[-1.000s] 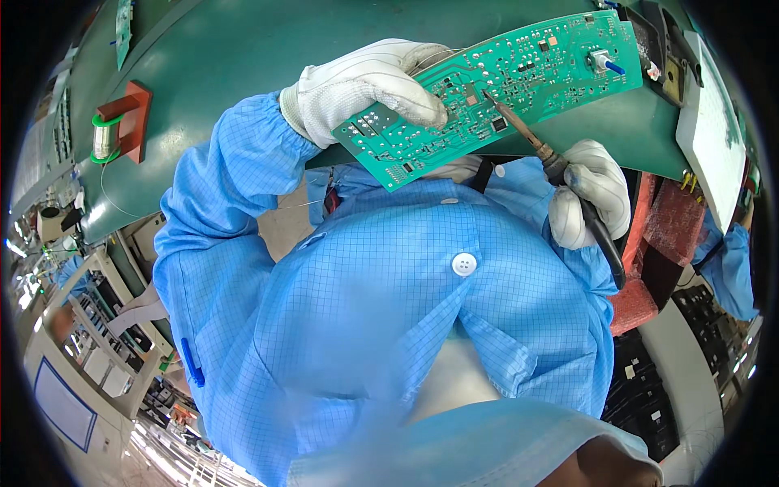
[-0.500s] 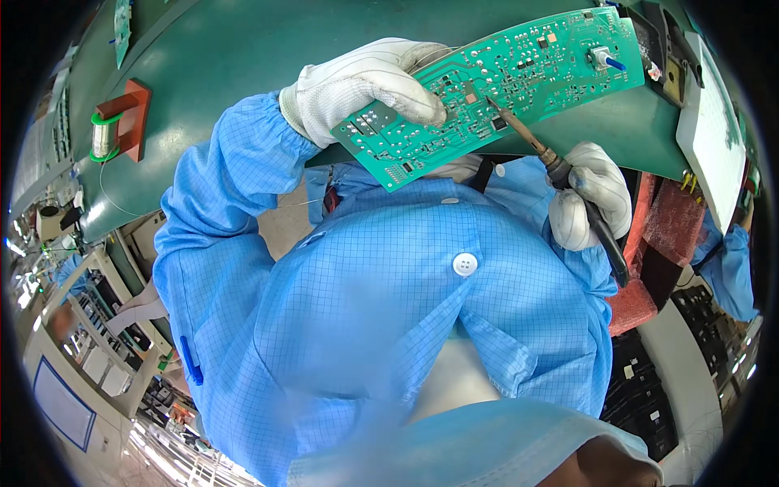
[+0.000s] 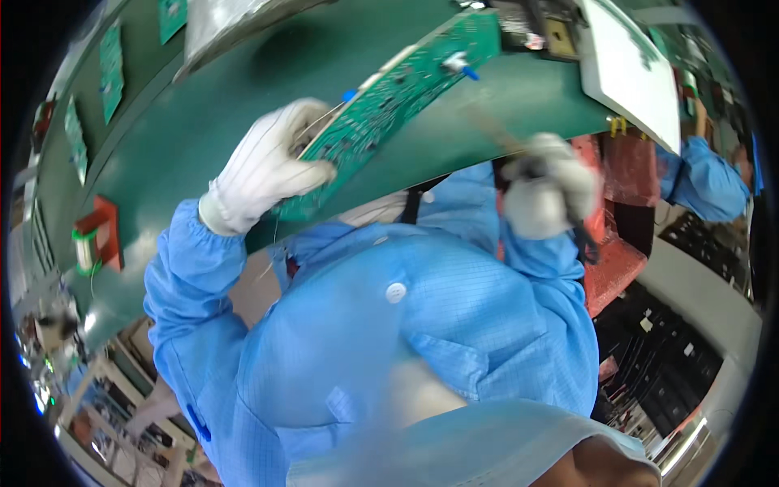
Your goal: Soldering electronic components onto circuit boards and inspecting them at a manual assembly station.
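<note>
My left hand (image 3: 272, 166), in a white glove, grips the left end of a long green circuit board (image 3: 389, 114), thumb on the near face and fingers behind. The board is tilted on edge above the green bench. Small parts cover its visible face, and a white part with a blue shaft (image 3: 459, 63) sticks out near the far right end. A thin wire runs beside my left fingers. My right hand (image 3: 552, 187), also gloved and smeared by motion, is closed round a soldering iron (image 3: 586, 243). Its blurred tip points up and left, apart from the board.
A solder spool (image 3: 85, 250) hangs on a red stand (image 3: 107, 230) at the left. More green boards (image 3: 112, 71) and a silvery bag (image 3: 223, 32) lie at the far left. Back right is a white panel (image 3: 629, 77). Red wrapped bins (image 3: 610, 272) and a co-worker's blue sleeve (image 3: 710, 183) are at the right.
The board has swung from lying face-up to a steeper tilt. The iron's tip, on or close to the board before, is now away from it. The whole view has shifted.
</note>
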Demonstrator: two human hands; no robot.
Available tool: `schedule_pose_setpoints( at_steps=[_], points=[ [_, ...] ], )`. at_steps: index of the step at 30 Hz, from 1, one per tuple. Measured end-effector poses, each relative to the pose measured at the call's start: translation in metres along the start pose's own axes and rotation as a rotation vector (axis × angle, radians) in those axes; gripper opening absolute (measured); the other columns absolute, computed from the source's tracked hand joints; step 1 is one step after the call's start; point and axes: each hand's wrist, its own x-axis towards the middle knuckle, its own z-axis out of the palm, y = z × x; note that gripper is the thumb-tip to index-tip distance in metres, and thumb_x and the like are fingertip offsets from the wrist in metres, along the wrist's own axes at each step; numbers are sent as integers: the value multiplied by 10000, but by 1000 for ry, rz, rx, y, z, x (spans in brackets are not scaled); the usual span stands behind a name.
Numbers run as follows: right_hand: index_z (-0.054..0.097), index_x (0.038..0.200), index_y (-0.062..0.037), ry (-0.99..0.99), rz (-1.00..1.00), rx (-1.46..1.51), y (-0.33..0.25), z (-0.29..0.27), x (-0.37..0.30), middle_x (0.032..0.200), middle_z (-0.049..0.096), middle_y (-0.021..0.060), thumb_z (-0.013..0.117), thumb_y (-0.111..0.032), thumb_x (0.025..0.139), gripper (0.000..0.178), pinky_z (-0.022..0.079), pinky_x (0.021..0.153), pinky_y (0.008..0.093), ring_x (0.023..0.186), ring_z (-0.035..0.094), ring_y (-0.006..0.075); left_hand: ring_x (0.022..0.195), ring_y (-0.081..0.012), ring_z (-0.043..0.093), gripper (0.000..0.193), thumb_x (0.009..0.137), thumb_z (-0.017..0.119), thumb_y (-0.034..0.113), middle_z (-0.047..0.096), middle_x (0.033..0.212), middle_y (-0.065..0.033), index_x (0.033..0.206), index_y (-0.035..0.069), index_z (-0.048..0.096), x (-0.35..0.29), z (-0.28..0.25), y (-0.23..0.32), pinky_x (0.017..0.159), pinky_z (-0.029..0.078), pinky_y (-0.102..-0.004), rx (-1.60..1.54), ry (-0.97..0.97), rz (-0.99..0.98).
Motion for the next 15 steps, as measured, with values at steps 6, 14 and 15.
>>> schedule_pose_setpoints(
  at_steps=[6, 14, 15],
  points=[
    [614, 1019, 21, 974, 134, 129, 19, -34, 14, 948, 605, 141, 693, 137, 731, 321, 559, 697, 327, 824, 635, 235, 919, -286, 712, 439, 732, 698, -48, 682, 1082, -121, 1144, 43, 579, -28, 22, 3, 752, 586, -344, 451, 365, 218],
    [613, 1031, 17, 744, 297, -19, 56, -75, -10, 960, 623, 179, 582, -109, 957, 150, 482, 619, 311, 713, 549, 212, 830, -282, 715, 391, 790, 739, 81, 691, 1022, -111, 1150, 74, 587, -37, 24, 14, 709, 577, -329, 578, 434, 360],
    [613, 1031, 17, 794, 321, -15, 57, -74, -10, 960, 623, 179, 582, -109, 957, 150, 482, 619, 311, 713, 549, 212, 820, -280, 714, 390, 792, 743, 85, 692, 1009, -108, 1150, 76, 587, -37, 24, 14, 705, 577, -327, 597, 426, 350]
  ],
)
